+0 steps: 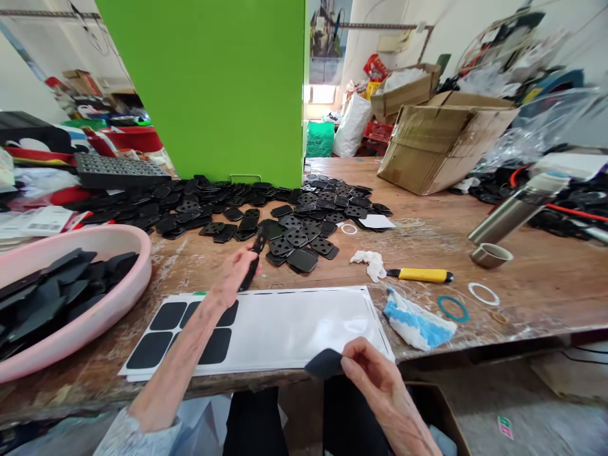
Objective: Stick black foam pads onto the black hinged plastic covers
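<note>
My right hand (373,373) pinches the corner of a black rounded-square sticker (324,363) over the table's front edge. Below my arms lies a white backing sheet (294,323); several black stickers (149,349) remain on its left part, and its right part is bare. My left hand (243,263) reaches past the sheet's far edge, its fingers closed round a black plastic plate (259,243) turned nearly edge-on. Just beyond is a loose pile of black plates (297,237), many with round holes. My left forearm hides some of the stickers.
A pink basin (142,244) of black pieces stands at left. Right of the sheet are a yellow-handled cutter (422,275), crumpled tissue (370,263), a blue-white cloth (420,320), rings, a steel flask (517,206) and its cup (491,254). A green panel (213,88) rises behind the pile.
</note>
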The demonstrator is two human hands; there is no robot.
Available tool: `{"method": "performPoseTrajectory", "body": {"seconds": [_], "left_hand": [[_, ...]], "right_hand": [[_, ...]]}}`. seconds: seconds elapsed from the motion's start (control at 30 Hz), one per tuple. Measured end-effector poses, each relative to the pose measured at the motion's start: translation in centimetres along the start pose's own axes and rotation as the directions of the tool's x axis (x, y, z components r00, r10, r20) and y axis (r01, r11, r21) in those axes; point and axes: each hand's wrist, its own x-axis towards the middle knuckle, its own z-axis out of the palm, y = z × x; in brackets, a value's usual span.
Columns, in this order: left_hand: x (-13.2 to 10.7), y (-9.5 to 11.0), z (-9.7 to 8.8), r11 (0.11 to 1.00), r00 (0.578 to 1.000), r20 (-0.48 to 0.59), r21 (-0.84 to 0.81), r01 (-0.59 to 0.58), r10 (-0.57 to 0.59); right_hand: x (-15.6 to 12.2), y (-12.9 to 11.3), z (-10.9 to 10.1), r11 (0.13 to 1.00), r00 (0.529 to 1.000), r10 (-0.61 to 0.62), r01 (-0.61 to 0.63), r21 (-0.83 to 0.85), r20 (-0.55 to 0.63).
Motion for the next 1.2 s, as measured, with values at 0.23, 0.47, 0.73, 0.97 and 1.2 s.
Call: {"method": "performPoseTrajectory", "body": {"seconds": [0.23,0.47,0.73,0.97,1.2], "left_hand": [[-8.2,1.3,-0.9,0.357,0.864,0.223,-0.842,0.404,-0.452],[-12.4,0.6,1.1,0.137,0.807,0.341,-0.880,0.454,-0.482],[-13.5,1.0,0.8,0.285,0.798,0.445,-0.767,0.574,-0.407],[-14.4,2.3,1.7,0.604,0.626,0.719,-0.364,0.709,-0.302],[-14.5,1.2,-0.5,0.408,0.616,0.783,-0.537,0.738,-0.084]], "right_hand": [[0.2,-1.6,1.3,0.980,0.981,0.184,-0.188,0.059,0.065],[0.1,-2.5,2.6,0.968,0.972,0.200,-0.216,0.128,0.123],[1.0,-3.0,3.0,0.937,0.975,0.182,-0.211,0.278,0.127],[4.7,-2.7,4.9,0.883,0.895,-0.441,0.419,-0.211,-0.072],[5.5,0.8,6.8,0.772,0.847,-0.496,0.330,-0.543,-0.191]]}}
